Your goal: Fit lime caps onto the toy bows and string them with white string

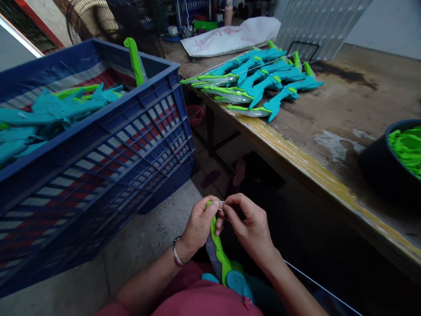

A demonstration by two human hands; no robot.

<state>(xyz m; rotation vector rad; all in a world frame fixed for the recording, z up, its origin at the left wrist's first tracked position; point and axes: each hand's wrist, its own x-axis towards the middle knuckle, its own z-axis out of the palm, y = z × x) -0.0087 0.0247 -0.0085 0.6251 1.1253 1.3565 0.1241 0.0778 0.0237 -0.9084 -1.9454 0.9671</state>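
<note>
My left hand (201, 224) grips the tip of a green and teal plastic toy bow (220, 256) that stands upright from my lap. My right hand (251, 224) pinches a thin clear string (315, 284) at a small ring on the bow's tip, right against my left fingers. The string runs off to the lower right. A metal bangle sits on my left wrist.
A blue crate (108, 145) at the left holds several teal and green bows. More finished bows (259, 83) lie in a row on the worn wooden table (329, 145). A dark bowl (378, 166) with green parts stands at the right edge. A white bag (230, 37) lies at the back.
</note>
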